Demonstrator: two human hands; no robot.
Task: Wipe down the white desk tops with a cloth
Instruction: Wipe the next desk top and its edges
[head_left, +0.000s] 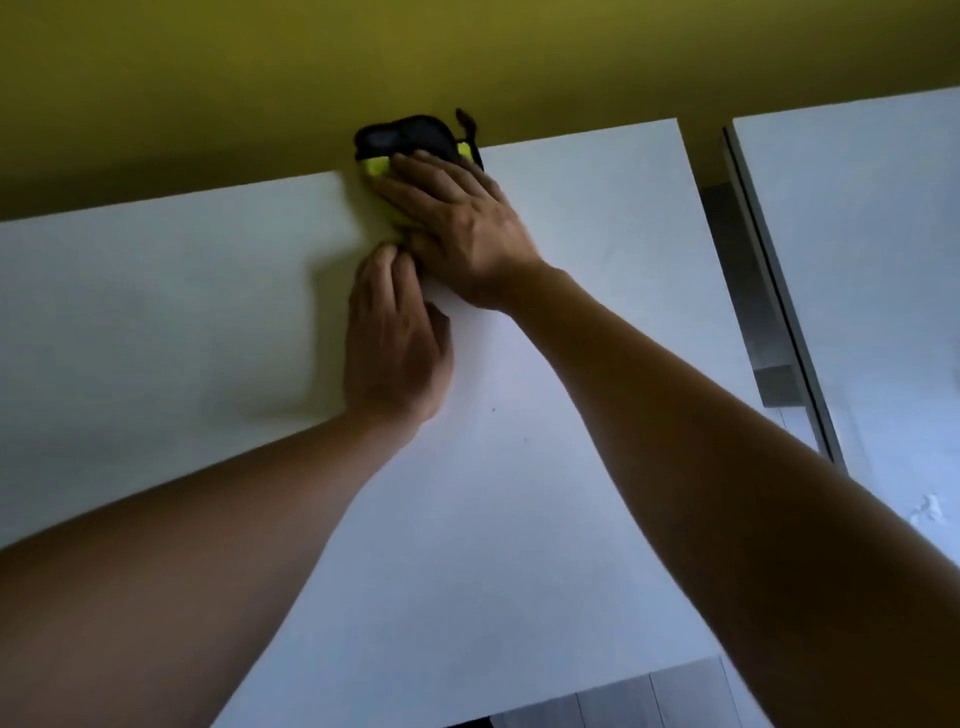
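Observation:
A yellow-green cloth (376, 167) lies at the far edge of the white desk top (156, 312), close to the wall. My right hand (457, 223) lies flat on it with fingers spread, pressing it down, and covers most of it. A black pouch-like thing with a strap (400, 136) sits just behind the cloth against the wall. My left hand (395, 338) rests on the desk right below the right hand, its fingertips curled at the cloth's near edge; whether they pinch it is hidden.
A yellow-olive wall (467, 52) runs along the back of the desk. To the right, a gap with a grey metal part (753, 291) separates this desk from a second white desk top (872, 260). Grey floor (649, 701) shows below the near edge.

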